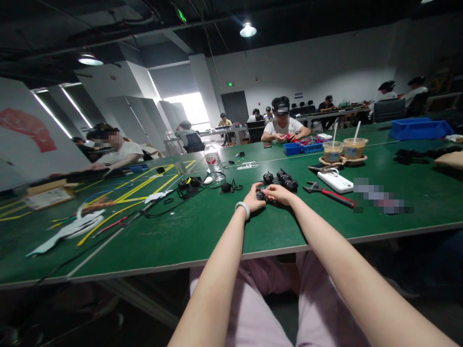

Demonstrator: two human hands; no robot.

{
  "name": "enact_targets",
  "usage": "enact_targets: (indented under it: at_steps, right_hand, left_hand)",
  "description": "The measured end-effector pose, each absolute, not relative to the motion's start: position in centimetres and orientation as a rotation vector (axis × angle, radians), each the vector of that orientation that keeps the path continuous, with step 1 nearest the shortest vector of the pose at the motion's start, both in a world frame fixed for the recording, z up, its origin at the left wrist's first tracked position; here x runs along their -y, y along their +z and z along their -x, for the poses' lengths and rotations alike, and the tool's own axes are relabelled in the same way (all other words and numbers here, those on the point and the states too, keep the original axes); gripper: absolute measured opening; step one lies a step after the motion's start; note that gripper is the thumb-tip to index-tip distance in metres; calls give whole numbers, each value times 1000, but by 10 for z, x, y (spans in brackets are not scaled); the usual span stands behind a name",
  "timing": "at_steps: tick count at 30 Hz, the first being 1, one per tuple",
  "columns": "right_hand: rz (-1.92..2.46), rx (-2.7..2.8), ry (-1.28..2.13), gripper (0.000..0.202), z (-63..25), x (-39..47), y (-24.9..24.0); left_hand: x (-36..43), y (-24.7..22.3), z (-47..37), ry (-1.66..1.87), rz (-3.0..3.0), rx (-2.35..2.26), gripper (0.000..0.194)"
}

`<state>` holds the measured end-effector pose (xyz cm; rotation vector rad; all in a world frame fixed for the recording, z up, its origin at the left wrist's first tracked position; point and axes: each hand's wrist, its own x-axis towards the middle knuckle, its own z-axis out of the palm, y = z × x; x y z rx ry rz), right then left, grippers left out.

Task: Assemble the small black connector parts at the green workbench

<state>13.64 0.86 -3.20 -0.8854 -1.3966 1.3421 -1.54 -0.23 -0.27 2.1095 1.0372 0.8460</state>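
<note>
Both of my hands meet over the green table [202, 231], around a small black part [260, 195]. My left hand [253, 198], with a pale bangle at the wrist, has its fingers closed on the left side of the part. From the right, the fingers of my right hand [278, 193] pinch the same part. Several black parts [287, 180] lie just beyond my right hand. Another black piece [227, 187] rests to the left of my hands. My fingers cover much of the held part, so its shape is unclear.
An adjustable wrench [331, 193], a white power bank [335, 181] and two drinks [343, 150] in a carrier are at right. A plastic bottle [213, 163] and black cables [188, 187] are at left. Across the table, a person [285, 126] works by blue trays [304, 147].
</note>
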Motion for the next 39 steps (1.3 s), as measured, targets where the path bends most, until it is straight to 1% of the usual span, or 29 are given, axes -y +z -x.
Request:
enact_targets:
  at_steps: [8,25,31,39]
  right_hand:
    - [834,1399,1446,21,-141,-5,-27]
    - [838,1322,1430,23,-140,-1,-26]
    - [806,1327,1437,31,-139,3,-24]
    - [776,1349,1434,28,-140,1,-27]
  left_hand:
    - [-2,-7,16,869,-2128,-1026,77]
    - [0,-4,15,864,-2101,-1043,78]
    - [1,-3,15,862,-2119,-1068,77]
    - [0,-5,15,849,-2129,-1066,77]
